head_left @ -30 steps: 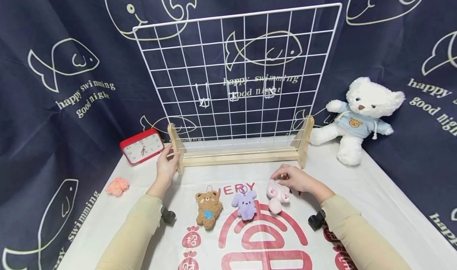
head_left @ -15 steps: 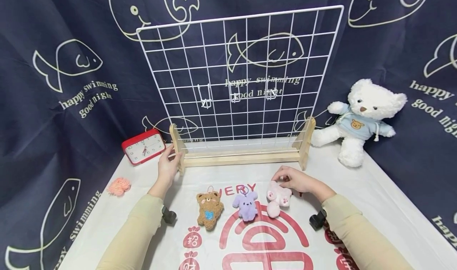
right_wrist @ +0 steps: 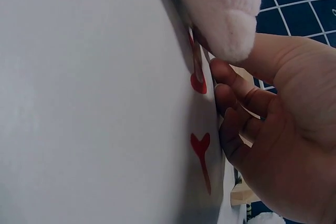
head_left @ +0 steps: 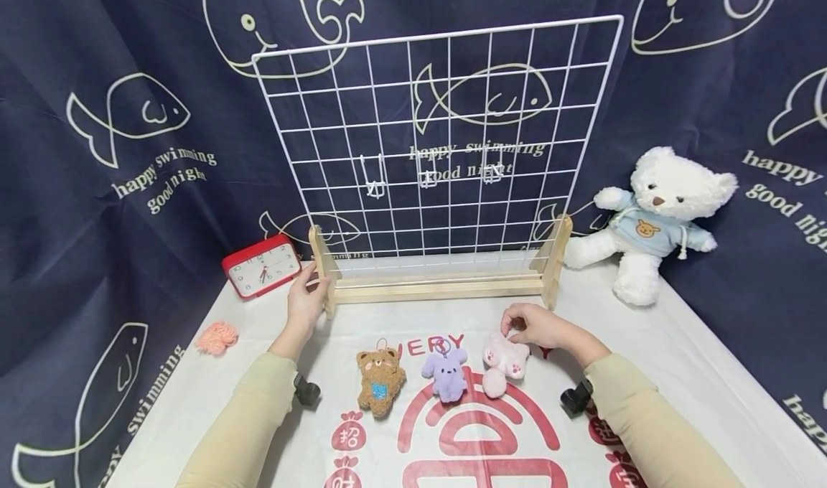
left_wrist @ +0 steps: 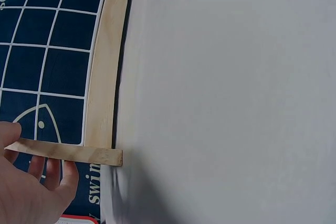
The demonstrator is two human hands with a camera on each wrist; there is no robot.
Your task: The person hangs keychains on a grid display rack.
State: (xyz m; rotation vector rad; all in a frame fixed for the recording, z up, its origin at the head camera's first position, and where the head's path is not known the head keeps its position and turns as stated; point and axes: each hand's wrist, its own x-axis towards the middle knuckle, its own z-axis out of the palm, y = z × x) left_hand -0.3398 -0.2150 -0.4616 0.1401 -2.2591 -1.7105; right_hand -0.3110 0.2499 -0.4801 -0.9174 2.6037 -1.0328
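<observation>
Gripping a wooden end post (left_wrist: pixel 68 152) with the left hand (head_left: pixel 305 303) and pinching the top of a pink plush (head_left: pixel 506 359) with the right hand (head_left: pixel 539 326).
In the head view, the pink plush lies right of the frame's lower centre, its round part toward the bottom edge; the right thumb and forefinger close narrowly on it, while the left fingers and thumb curl round the post at centre left. A purple plush (head_left: pixel 447 376) and a brown bear (head_left: pixel 380 386) lie at lower centre; the white wire grid (head_left: pixel 449 35) stands upright at upper centre.
</observation>
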